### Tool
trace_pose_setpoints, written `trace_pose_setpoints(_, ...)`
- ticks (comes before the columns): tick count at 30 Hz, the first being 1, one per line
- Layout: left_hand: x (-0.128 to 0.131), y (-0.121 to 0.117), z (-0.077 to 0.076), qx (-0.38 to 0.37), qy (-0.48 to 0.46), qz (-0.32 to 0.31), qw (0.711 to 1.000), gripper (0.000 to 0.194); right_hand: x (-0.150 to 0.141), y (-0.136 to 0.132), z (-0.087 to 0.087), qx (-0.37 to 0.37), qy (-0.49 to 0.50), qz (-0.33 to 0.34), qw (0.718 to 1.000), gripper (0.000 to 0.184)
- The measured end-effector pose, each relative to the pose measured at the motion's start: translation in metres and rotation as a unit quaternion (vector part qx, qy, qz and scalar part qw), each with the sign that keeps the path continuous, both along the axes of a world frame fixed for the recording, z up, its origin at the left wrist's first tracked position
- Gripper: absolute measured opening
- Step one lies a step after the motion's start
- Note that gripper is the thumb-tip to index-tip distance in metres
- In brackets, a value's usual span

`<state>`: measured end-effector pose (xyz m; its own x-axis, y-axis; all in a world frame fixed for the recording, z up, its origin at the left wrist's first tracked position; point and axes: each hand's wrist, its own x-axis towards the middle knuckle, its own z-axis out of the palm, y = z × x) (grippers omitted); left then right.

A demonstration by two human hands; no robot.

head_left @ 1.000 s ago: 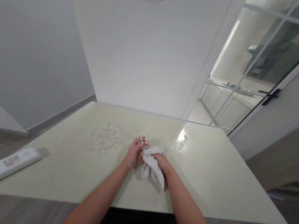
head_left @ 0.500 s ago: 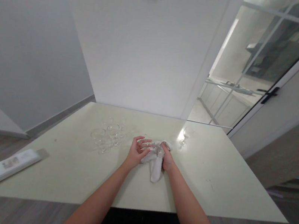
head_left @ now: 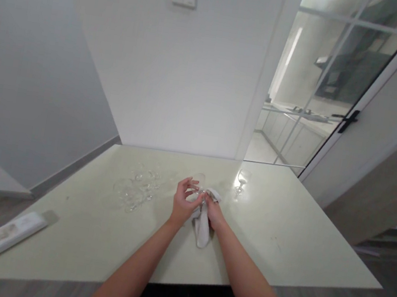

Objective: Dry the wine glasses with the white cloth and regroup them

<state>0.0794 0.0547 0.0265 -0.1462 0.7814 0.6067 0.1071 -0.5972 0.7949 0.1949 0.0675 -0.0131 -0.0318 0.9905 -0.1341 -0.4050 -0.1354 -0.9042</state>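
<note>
The clear drinking glass [head_left: 199,177] was located above the middle of the surface [head_left: 92,247], between the two hands. The left hand [head_left: 183,202] was curled around the glass, fingers spaced apart; the right hand [head_left: 214,212] gripped the white cloth [head_left: 202,234], which hung downward beside the glass. The exact contact between cloth and glass could not be determined. A group of clear glasses [head_left: 133,189] stood to the left, and a single stemmed glass [head_left: 242,179] stood upright to the right. The held glass was judged light, rigid, slippery and fragile; gentle support around the bowl was advisable, without twisting force. The cloth was judged soft and pliable, suited to a bunched grip
</note>
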Motion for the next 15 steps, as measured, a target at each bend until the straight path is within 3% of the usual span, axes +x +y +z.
trace_pose_setpoints(6,0.024,0.011,0.03,0.029,0.039,0.009,0.999,0.062,0.005,0.003,0.005,-0.011,0.054,-0.076,0.996,0.049)
trace_pose_setpoints(10,0.04,0.019,0.055,0.031,-0.057,0.061,0.996,0.06,0.003,0.004,0.004,-0.029,0.041,-0.096,0.994,0.054)
trace_pose_setpoints(12,0.053,0.019,0.063,0.012,-0.093,0.034,0.995,0.061,0.001,0.004,0.002,-0.002,-0.016,-0.068,0.998,0.046)
trace_pose_setpoints(15,0.081,0.016,0.064,-0.056,-0.066,-0.077,0.993,0.058,-0.003,0.001,-0.001,0.047,-0.082,-0.022,0.995,0.03)
